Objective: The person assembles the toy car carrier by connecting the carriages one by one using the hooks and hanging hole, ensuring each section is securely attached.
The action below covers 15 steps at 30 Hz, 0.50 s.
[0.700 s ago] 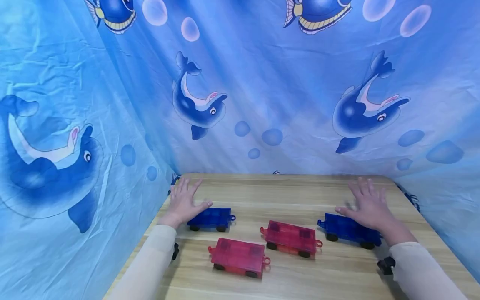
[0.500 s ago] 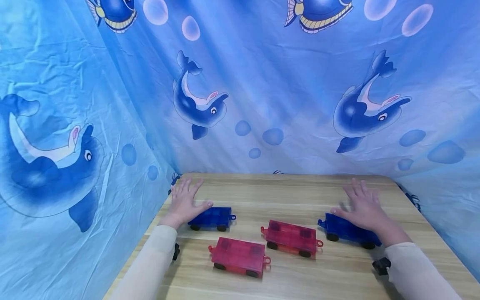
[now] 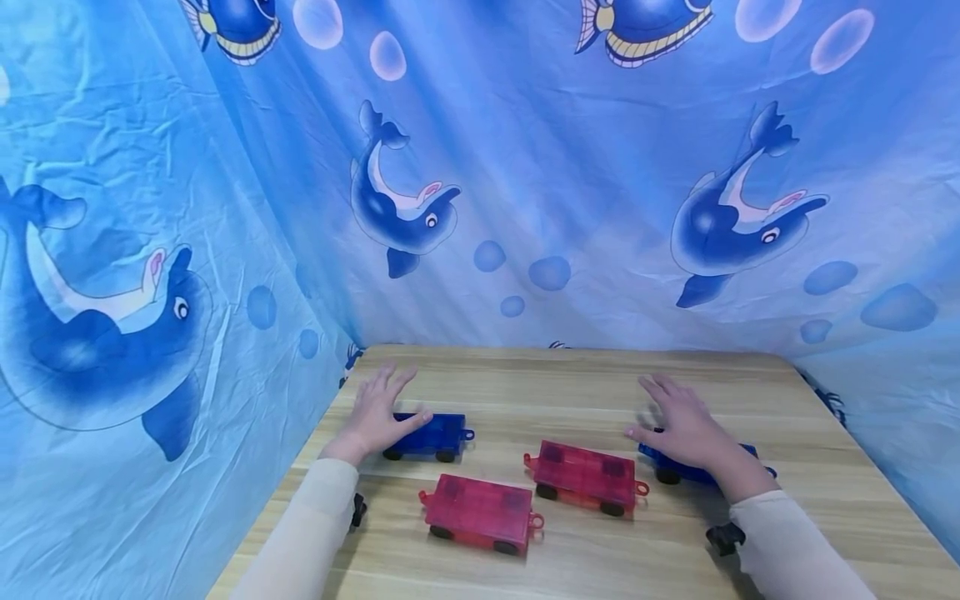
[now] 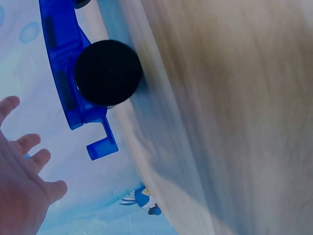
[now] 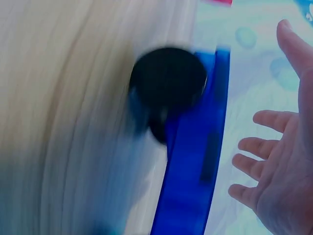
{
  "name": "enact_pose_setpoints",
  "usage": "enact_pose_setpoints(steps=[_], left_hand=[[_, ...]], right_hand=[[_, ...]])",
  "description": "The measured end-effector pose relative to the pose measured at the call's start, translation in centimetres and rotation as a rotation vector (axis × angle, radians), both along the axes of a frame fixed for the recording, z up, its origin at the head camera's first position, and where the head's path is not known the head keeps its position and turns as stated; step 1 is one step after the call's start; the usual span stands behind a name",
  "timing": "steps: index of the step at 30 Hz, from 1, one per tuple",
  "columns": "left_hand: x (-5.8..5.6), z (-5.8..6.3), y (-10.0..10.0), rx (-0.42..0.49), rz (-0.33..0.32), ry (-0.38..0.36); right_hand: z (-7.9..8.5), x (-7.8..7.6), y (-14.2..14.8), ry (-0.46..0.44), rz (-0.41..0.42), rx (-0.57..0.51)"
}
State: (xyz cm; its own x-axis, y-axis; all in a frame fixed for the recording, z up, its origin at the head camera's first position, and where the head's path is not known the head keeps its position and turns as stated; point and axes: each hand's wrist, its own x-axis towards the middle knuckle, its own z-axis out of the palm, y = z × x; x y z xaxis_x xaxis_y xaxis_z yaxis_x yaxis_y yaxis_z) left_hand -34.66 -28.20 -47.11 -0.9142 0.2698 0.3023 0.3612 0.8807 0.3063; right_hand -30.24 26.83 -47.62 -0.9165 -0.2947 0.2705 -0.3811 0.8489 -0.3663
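My left hand, fingers spread, hovers beside the left blue toy train car, its thumb overlapping the car's top in the head view. The left wrist view shows that blue car with a black wheel and hook, apart from the fingers. Over the other blue toy train car on the right, my right hand is held with fingers extended, covering much of it. In the right wrist view a gap shows between the fingers and this blue car. Neither hand holds anything.
Between the hands, two red toy train cars stand on the wooden table, one nearer the front and the other red car behind it to the right. A blue curtain with dolphins hangs around the back and sides.
My right hand has moved left across the right blue car, uncovering its right end. My left hand has shifted slightly right. The cars have stayed in place.
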Motion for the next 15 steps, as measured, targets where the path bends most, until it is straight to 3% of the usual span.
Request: enact_pose_setpoints(steps=[7,15], left_hand=[[0.5,-0.5,0.2,0.043,-0.055,-0.058],[1.0,-1.0,0.5,0.067,-0.062,-0.072]], right_hand=[[-0.3,0.4,-3.5,-0.035,0.068,-0.055],[-0.7,1.1,-6.9,-0.086,0.095,-0.110]])
